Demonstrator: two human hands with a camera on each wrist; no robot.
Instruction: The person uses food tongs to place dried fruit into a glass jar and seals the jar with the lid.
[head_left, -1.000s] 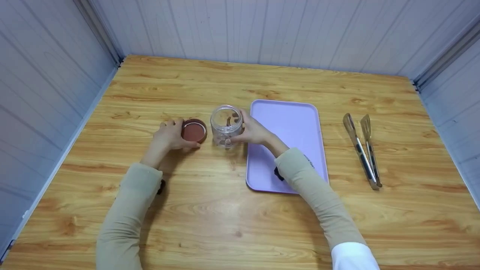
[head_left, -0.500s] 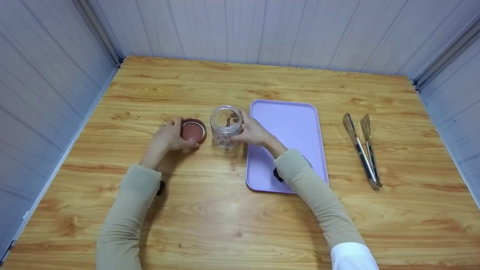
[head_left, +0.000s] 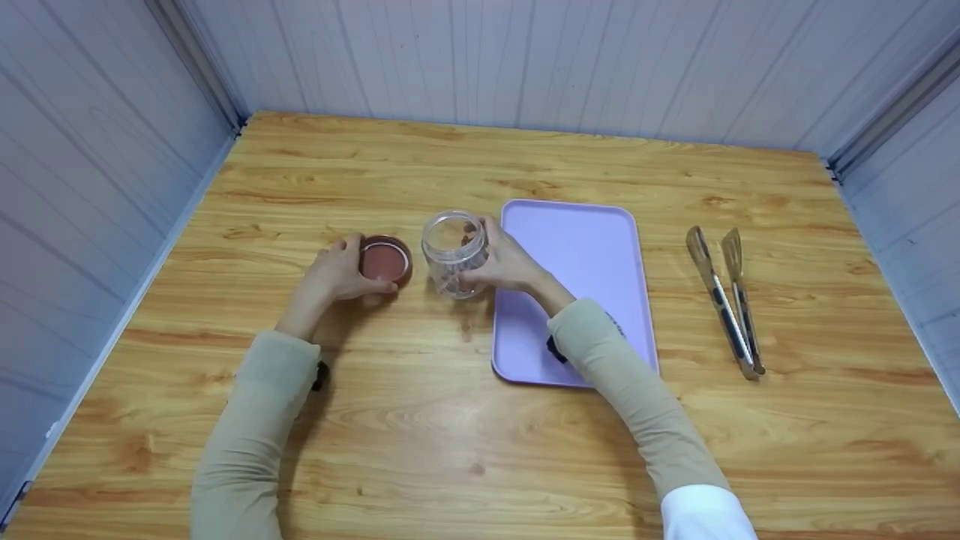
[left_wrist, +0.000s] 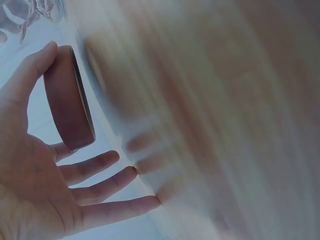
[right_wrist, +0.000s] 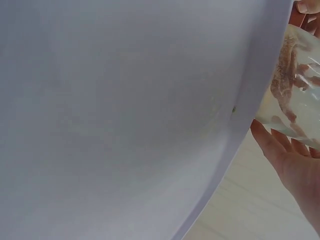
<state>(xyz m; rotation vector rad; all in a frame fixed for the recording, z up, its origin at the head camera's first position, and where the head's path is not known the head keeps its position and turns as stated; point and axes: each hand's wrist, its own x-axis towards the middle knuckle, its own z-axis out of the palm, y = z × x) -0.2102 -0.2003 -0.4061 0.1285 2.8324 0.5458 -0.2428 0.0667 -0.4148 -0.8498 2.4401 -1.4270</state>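
My left hand [head_left: 343, 271] pinches a reddish-brown screw lid [head_left: 385, 265] at its rim, left of the jar. The left wrist view shows the lid [left_wrist: 65, 100] between thumb and index finger, the other fingers spread towards the tabletop. My right hand [head_left: 506, 262] grips a clear, uncovered jar [head_left: 452, 259] from its right side, thumb in front. Several brown pieces [head_left: 469, 234], their kind unclear, lie inside against the jar's right wall. In the right wrist view, the jar [right_wrist: 305, 85] is partly cut off by the frame edge. Whether its base touches the table is unclear.
A lilac tray [head_left: 574, 240] lies under my right forearm, just right of the jar. Metal tongs [head_left: 724, 307] with dark grips lie farther right on the wooden table [head_left: 420, 450]. Pale panel walls [head_left: 480, 60] close off the back and sides.
The brown pieces have shifted to the right inside the jar, and the jar's base has swung slightly right in my right hand. My left hand has drifted a little left with the lid.
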